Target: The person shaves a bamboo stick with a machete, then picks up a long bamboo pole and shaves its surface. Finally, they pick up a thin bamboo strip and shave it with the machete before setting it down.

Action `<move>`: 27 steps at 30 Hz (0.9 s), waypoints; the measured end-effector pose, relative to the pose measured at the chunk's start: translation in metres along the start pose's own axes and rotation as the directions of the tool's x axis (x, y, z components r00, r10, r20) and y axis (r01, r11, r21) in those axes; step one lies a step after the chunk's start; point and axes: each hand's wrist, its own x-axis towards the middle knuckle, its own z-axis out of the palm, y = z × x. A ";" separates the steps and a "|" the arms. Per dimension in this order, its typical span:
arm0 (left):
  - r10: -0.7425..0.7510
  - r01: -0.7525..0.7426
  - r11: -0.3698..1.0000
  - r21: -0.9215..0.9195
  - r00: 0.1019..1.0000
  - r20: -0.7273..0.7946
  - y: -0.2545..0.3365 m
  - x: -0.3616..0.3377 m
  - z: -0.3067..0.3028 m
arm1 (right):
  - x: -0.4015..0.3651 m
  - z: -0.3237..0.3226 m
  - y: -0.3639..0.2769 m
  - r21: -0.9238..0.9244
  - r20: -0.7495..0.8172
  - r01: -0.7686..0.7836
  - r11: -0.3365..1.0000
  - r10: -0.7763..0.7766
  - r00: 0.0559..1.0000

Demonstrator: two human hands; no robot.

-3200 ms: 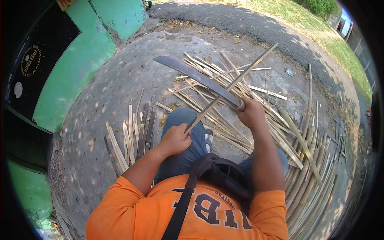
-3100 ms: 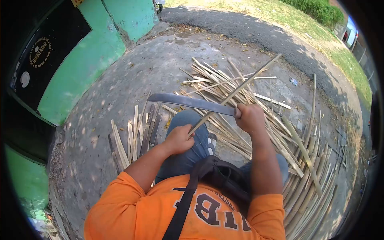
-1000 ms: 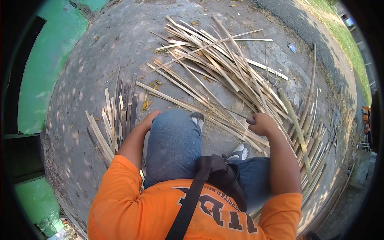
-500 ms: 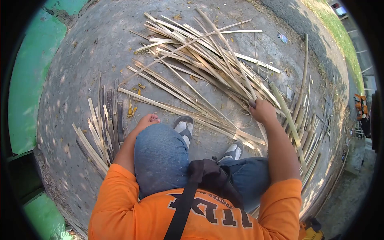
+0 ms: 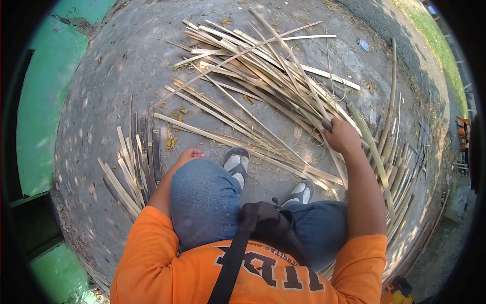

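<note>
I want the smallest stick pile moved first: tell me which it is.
The left pile, beside the left arm: it visibly covers far less ground than the central pile or the right-hand pile.

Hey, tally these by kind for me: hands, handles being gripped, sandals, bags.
Hands: 2 (left hand, right hand)
Handles: 1 (handle in the right hand)
Sandals: 2 (left sandal, right sandal)
Bags: 1 (black bag)
Total: 6

The right hand (image 5: pixel 345 136) grips a rounded handle (image 5: pixel 327 123) by the near right end of the strip pile (image 5: pixel 268 66). The left hand (image 5: pixel 190 154), its fingers loosely curled, is beside the left knee (image 5: pixel 205 187). Poles (image 5: pixel 397 180) lie right.
</note>
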 end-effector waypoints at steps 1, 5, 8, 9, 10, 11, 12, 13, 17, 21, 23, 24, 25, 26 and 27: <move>0.002 -0.002 1.000 -0.022 1.000 0.006 -0.007 0.001 -0.001 | -0.003 0.000 0.002 0.010 -0.019 -0.011 1.000 0.011 1.000; 0.042 -0.036 0.994 -0.102 0.998 0.056 -0.030 0.009 -0.009 | -0.003 -0.003 0.016 0.037 -0.097 -0.064 0.997 0.067 0.993; 0.009 -0.007 0.999 -0.040 0.999 0.043 -0.025 0.004 -0.010 | 0.000 -0.010 0.030 0.150 -0.158 -0.094 0.984 0.118 0.980; 0.007 -0.006 1.000 -0.026 1.000 0.027 -0.026 0.003 -0.009 | 0.001 -0.008 0.030 0.157 -0.156 -0.110 0.981 0.135 0.978; 0.008 -0.007 1.000 -0.012 1.000 0.013 -0.025 0.002 -0.008 | 0.003 -0.005 0.030 0.164 -0.157 -0.129 0.978 0.155 0.975; 0.006 -0.005 1.000 -0.026 1.000 0.021 -0.029 0.005 -0.006 | 0.005 0.001 0.032 0.172 -0.156 -0.150 0.974 0.177 0.972; 0.005 -0.004 0.999 -0.040 1.000 0.027 -0.034 0.009 -0.006 | 0.007 0.008 0.032 0.158 -0.132 -0.146 0.977 0.168 0.977; 0.002 0.000 0.999 -0.051 0.999 0.032 -0.038 0.013 -0.008 | 0.007 0.014 0.034 0.124 -0.083 -0.109 0.986 0.120 0.989; 0.030 -0.027 0.997 -0.078 0.999 0.034 -0.048 0.016 -0.011 | 0.005 0.030 0.031 0.070 0.109 -0.002 0.998 -0.006 0.994; 0.010 -0.010 0.997 -0.082 1.000 0.003 -0.048 0.018 -0.012 | -0.016 -0.005 0.001 0.033 0.190 -0.003 0.999 -0.003 0.982; 0.025 -0.025 0.998 -0.057 1.000 -0.012 -0.041 0.016 -0.014 | -0.027 -0.017 -0.001 -0.004 0.216 0.058 0.998 -0.056 0.975; 0.035 -0.035 0.999 -0.027 0.999 -0.014 -0.019 0.005 -0.014 | -0.031 -0.022 0.002 0.021 0.263 0.073 0.997 -0.076 0.962; 0.044 -0.044 0.999 0.001 0.999 -0.018 0.000 -0.003 -0.015 | -0.034 -0.027 0.007 0.047 0.309 0.089 0.995 -0.100 0.946; 0.053 -0.054 0.998 -0.026 0.998 -0.040 0.009 -0.005 -0.018 | -0.036 -0.030 0.010 0.074 0.352 0.106 0.992 -0.126 0.927; 0.062 -0.065 0.996 -0.053 0.996 -0.064 0.018 -0.004 -0.022 | -0.040 -0.032 0.011 0.106 0.383 0.099 0.989 -0.133 0.914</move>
